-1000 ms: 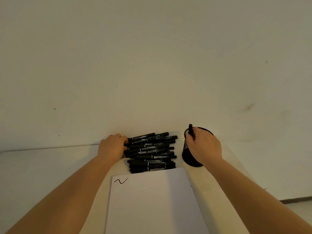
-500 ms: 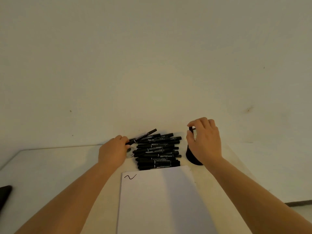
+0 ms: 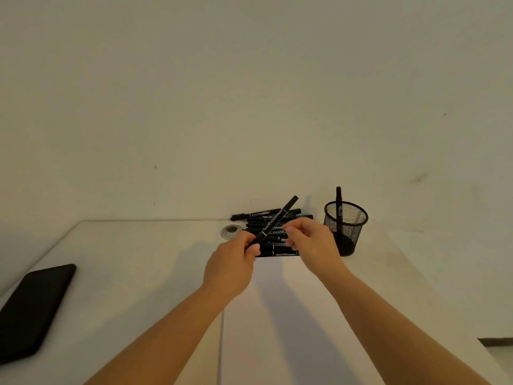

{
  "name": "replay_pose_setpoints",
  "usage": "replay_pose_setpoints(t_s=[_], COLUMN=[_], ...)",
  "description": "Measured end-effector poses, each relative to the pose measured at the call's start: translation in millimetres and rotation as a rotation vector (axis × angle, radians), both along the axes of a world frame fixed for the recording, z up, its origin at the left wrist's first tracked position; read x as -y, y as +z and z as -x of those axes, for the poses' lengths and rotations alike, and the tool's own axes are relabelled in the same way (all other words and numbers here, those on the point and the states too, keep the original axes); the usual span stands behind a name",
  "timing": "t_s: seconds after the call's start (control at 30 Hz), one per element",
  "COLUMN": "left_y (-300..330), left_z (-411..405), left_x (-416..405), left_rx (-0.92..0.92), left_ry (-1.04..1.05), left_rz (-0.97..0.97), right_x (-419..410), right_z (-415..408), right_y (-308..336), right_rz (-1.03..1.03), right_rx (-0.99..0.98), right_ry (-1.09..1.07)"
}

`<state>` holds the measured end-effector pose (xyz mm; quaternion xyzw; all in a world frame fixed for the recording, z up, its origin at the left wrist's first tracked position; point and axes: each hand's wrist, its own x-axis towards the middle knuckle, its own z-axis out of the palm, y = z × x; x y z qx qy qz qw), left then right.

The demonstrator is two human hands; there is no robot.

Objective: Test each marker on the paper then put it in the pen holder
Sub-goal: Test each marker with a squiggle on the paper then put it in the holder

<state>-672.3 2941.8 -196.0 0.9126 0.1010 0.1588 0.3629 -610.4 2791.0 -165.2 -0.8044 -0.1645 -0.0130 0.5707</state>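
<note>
the left hand held one black marker by its lower end, with the fingers curled round the barrel. the marker was lifted above the desk and it tilted, its far end pointing up and to the right, over the pile of markers. the right hand was just beside the middle of this marker. its fingers were bent and the tips were close together near the barrel, but i could not tell if they really touched it or pinched it.

the pile of black markers lay on the desk near the wall, behind both hands, and the markers in it were lying mostly side by side. to the right of the pile stood the pen holder, a black mesh cup, upright. one marker in the holder stood almost straight, leaning on the left side of the rim, and its top came out above the cup.

the white paper lay on the desk in front of the pile, under the two forearms. a small round grey cap sat in the desk surface just left of the pile. at the far left of the desk lay a black phone, flat, well apart from the other things.
</note>
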Motion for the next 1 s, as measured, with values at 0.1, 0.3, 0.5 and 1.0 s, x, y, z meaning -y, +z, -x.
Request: replay_pose_setpoints(t_s=[0.1,0.3,0.5,1.0], left_y=[2.6,17.4,14.7,-29.1], left_z=[11.5,28.2,39.8,46.8], left_x=[6.0,13.1,18.0,-4.7], left_rx=[0.019,0.113,-0.044,-0.132], left_ry=[-0.015,-0.037,-0.072,-0.162], left_rz=[0.014,-0.132,-0.012,-0.238], right_x=[-9.7,-18.9,-27.1,-17.5], right_z=[12.0,25.2,31.2,-6.2], right_y=[1.5,0.4,-6.4,-36.7], right_rz=[-0.03,-0.019,-0.032,0.029], right_rx=[-0.058,-0.15,-0.266,-0.047], right_ry=[0.092,0.081,0.017,-0.107])
